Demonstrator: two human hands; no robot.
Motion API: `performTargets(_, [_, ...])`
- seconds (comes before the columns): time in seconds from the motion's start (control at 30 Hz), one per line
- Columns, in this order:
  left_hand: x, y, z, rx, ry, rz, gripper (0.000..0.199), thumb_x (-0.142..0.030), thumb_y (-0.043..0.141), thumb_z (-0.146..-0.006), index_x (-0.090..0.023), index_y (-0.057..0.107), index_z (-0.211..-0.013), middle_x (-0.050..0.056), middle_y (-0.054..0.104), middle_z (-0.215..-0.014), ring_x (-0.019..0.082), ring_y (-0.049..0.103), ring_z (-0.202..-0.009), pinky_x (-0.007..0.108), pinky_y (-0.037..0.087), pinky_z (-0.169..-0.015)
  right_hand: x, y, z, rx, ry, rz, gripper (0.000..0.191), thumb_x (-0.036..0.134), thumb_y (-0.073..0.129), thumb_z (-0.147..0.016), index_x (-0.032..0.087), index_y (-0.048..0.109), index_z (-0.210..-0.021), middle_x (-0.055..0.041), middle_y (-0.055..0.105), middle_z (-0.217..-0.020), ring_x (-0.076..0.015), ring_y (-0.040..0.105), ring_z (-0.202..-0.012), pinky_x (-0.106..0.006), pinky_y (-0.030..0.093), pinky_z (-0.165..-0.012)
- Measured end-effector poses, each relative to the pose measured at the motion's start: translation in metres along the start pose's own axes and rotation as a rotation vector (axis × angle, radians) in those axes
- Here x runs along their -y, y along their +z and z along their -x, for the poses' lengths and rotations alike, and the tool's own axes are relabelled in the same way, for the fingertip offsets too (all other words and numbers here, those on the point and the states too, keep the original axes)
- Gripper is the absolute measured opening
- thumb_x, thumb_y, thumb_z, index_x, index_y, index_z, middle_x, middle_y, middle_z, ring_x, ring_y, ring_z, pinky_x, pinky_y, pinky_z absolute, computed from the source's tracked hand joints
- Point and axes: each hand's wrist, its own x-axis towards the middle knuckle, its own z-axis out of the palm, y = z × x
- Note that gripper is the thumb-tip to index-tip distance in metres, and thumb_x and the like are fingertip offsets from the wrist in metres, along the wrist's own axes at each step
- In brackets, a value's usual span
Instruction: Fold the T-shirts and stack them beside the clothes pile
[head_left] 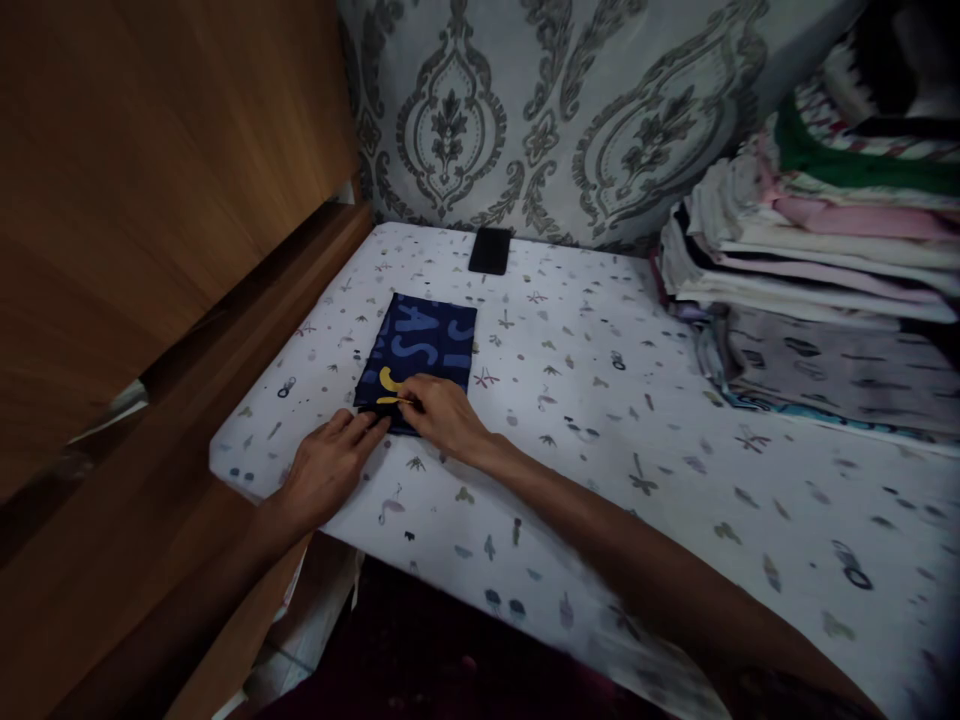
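A navy cloth [435, 335] with blue and yellow lettering lies folded into a flat rectangle on the white patterned surface [570, 470]. At its near left corner, my left hand [330, 465] rests with its fingertips on the cloth's edge, the fingers extended. My right hand [442, 412] is over the near part of the cloth, its fingers curled and pinched together on the fabric beside the yellow print. The thumb of my left hand is hard to make out.
Behind the cloth lies a black phone-like object [490, 251] near the patterned wall [540, 120]. A tall stack of folded clothes [825, 250] stands at the right. Wooden furniture [165, 160] borders the left side.
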Motion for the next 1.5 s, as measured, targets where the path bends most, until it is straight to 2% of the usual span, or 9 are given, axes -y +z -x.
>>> performTargets(0.27, [-0.004, -0.003, -0.001, 0.026, 0.008, -0.026, 0.052, 0.005, 0.042, -0.085, -0.012, 0.060, -0.130, 0.011, 0.064, -0.134, 0.024, 0.059, -0.095, 0.034, 0.055, -0.075, -0.003, -0.005, 0.001, -0.070, 0.084, -0.344, 0.006, 0.017, 0.060, -0.084, 0.018, 0.065, -0.081, 0.0032, 0.063, -0.070, -0.0119, 0.053, -0.062, -0.024, 0.040, -0.062])
performTargets(0.37, [-0.005, -0.006, -0.004, 0.084, 0.009, -0.052, 0.047, 0.003, 0.044, -0.085, -0.012, 0.061, -0.126, 0.011, 0.063, -0.135, 0.025, 0.058, -0.097, 0.036, 0.054, -0.077, -0.001, -0.006, 0.002, -0.085, 0.074, -0.355, 0.006, 0.018, 0.060, -0.084, 0.018, 0.066, -0.082, 0.0029, 0.063, -0.071, -0.0118, 0.053, -0.063, -0.024, 0.040, -0.063])
performTargets(0.6, [-0.011, -0.016, -0.020, 0.280, -0.046, -0.091, 0.062, 0.004, 0.042, -0.084, -0.012, 0.047, -0.143, 0.012, 0.062, -0.130, 0.026, 0.058, -0.104, 0.038, 0.052, -0.085, 0.000, -0.010, 0.003, -0.106, 0.033, -0.333, 0.006, 0.017, 0.061, -0.083, 0.018, 0.066, -0.082, 0.0017, 0.063, -0.075, -0.0119, 0.054, -0.067, -0.024, 0.039, -0.064])
performTargets(0.8, [-0.015, -0.017, -0.031, 0.313, -0.040, -0.082, 0.052, 0.002, 0.038, -0.087, -0.009, 0.052, -0.136, 0.014, 0.058, -0.138, 0.026, 0.058, -0.108, 0.037, 0.052, -0.084, 0.001, -0.014, 0.003, -0.115, 0.028, -0.349, 0.007, 0.017, 0.059, -0.085, 0.019, 0.066, -0.084, 0.0033, 0.061, -0.071, -0.0113, 0.052, -0.065, -0.023, 0.037, -0.064])
performTargets(0.9, [-0.013, -0.017, -0.034, 0.329, -0.028, -0.061, 0.045, 0.000, 0.038, -0.089, -0.011, 0.056, -0.128, 0.014, 0.064, -0.126, 0.028, 0.059, -0.104, 0.039, 0.052, -0.084, 0.001, -0.016, 0.003, -0.116, 0.018, -0.334, 0.007, 0.016, 0.059, -0.086, 0.018, 0.065, -0.085, 0.0031, 0.061, -0.072, -0.0113, 0.053, -0.066, -0.024, 0.038, -0.065])
performTargets(1.07, [-0.003, -0.014, -0.030, 0.285, -0.034, 0.041, 0.044, 0.003, 0.042, -0.084, -0.013, 0.057, -0.122, 0.012, 0.067, -0.114, 0.027, 0.059, -0.103, 0.040, 0.051, -0.090, 0.002, -0.011, 0.007, -0.045, -0.080, -0.111, 0.010, 0.013, 0.057, -0.089, 0.018, 0.066, -0.088, -0.0013, 0.065, -0.085, -0.0130, 0.057, -0.074, -0.025, 0.040, -0.068])
performTargets(1.23, [0.010, -0.011, -0.018, 0.185, -0.100, 0.195, 0.037, -0.001, 0.037, -0.088, -0.015, 0.061, -0.113, 0.010, 0.066, -0.103, 0.025, 0.059, -0.100, 0.040, 0.053, -0.091, 0.006, -0.001, 0.011, 0.086, -0.200, 0.206, 0.019, 0.015, 0.049, -0.097, 0.015, 0.067, -0.097, -0.0104, 0.069, -0.098, -0.0197, 0.063, -0.090, -0.030, 0.045, -0.075])
performTargets(1.37, [0.016, -0.005, -0.009, 0.084, -0.144, 0.243, 0.034, -0.009, 0.037, -0.093, -0.016, 0.061, -0.116, 0.013, 0.064, -0.122, 0.026, 0.060, -0.104, 0.044, 0.053, -0.093, 0.010, -0.001, 0.013, 0.139, -0.222, 0.302, 0.022, 0.014, 0.047, -0.099, 0.014, 0.068, -0.099, -0.0118, 0.070, -0.099, -0.0208, 0.064, -0.092, -0.032, 0.048, -0.078])
performTargets(1.5, [0.029, -0.004, -0.002, 0.015, -0.180, 0.256, 0.037, -0.014, 0.037, -0.094, -0.018, 0.061, -0.120, 0.013, 0.059, -0.137, 0.026, 0.060, -0.118, 0.042, 0.053, -0.098, 0.014, -0.006, 0.017, 0.130, -0.272, 0.302, 0.023, 0.028, 0.052, -0.099, 0.014, 0.069, -0.106, -0.0111, 0.070, -0.105, -0.0220, 0.064, -0.096, -0.034, 0.051, -0.081])
